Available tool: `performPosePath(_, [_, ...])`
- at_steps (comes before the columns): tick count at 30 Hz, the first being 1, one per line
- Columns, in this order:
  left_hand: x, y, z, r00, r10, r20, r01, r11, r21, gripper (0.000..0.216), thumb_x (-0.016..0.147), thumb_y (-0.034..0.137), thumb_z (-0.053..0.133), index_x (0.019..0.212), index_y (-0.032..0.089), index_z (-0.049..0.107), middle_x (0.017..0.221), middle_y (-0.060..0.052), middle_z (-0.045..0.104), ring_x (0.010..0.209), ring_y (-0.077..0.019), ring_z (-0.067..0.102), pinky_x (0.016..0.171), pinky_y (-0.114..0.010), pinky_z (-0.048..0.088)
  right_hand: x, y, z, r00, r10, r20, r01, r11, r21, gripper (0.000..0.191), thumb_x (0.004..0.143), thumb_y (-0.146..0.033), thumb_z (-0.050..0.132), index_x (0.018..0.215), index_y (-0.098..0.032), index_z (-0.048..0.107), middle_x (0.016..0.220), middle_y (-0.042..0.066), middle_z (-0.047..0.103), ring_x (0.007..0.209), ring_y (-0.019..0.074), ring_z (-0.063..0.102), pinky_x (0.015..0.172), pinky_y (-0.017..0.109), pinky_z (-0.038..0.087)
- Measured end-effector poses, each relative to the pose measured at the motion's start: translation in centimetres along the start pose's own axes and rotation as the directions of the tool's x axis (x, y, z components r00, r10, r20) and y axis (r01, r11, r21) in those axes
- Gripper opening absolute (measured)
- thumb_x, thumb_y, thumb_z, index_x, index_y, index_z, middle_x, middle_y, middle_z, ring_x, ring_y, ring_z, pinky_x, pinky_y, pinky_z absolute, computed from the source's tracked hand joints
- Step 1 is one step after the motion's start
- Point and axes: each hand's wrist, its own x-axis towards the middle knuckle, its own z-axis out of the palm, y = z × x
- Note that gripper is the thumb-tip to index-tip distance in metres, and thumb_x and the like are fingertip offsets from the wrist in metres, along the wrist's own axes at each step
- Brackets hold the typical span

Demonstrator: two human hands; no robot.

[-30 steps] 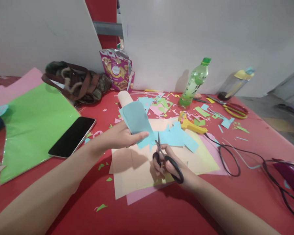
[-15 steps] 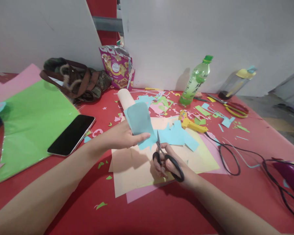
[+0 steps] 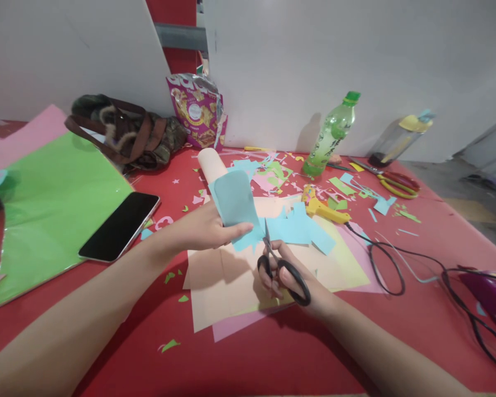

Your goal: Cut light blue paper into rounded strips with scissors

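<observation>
Blue paper (image 3: 236,199), over the pale sheets (image 3: 215,286) mid-counter (image 3: 149,353), has edged right, and the scissors (image 3: 268,242) have narrowed beside it, suggesting a snip just made; left hand (image 3: 210,227) fingers clamp it, right hand (image 3: 288,274) fingers grip the handles.

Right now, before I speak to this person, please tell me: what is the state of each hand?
Left hand: closed, holding light blue paper, thumb on top.
Right hand: closed, holding black-handled scissors.

Blue paper (image 3: 233,199) hides most fingers of the left hand (image 3: 206,227).
</observation>
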Motion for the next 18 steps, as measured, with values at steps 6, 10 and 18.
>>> performPosePath(6, [0.02,0.05,0.00,1.000,-0.013,0.028,0.013,1.000,-0.009,0.024,0.074,0.034,0.044,0.057,0.018,0.043,0.053,0.005,0.040,0.050,-0.0091,0.038,0.053,-0.019,0.032,-0.03,-0.04,-0.07,1.000,0.015,0.005,-0.015,1.000,-0.003,0.039,0.072,-0.054,0.049,0.087,-0.024,0.029,0.061,-0.007,0.036,0.047,0.0073,0.032,0.047,0.022,0.024])
performPosePath(10, [0.01,0.15,-0.05,0.998,-0.041,0.043,0.041,0.999,0.002,0.027,0.074,0.034,0.044,0.052,0.018,0.041,0.046,0.006,0.037,0.046,-0.0089,0.037,0.052,-0.020,0.032,0.00,-0.10,0.03,1.000,0.013,0.001,-0.013,1.000,0.003,0.040,0.071,-0.054,0.050,0.086,-0.024,0.029,0.060,-0.007,0.037,0.046,0.0070,0.033,0.048,0.022,0.026])
performPosePath(18, [0.09,0.09,-0.01,0.996,-0.070,0.046,0.071,0.997,-0.007,0.034,0.073,0.036,0.044,0.046,0.018,0.037,0.036,0.007,0.036,0.037,-0.0072,0.035,0.045,-0.020,0.031,0.06,-0.08,0.09,1.000,0.011,-0.029,-0.011,1.000,0.003,0.040,0.070,-0.054,0.052,0.085,-0.024,0.030,0.057,-0.008,0.037,0.045,0.0074,0.035,0.047,0.023,0.028])
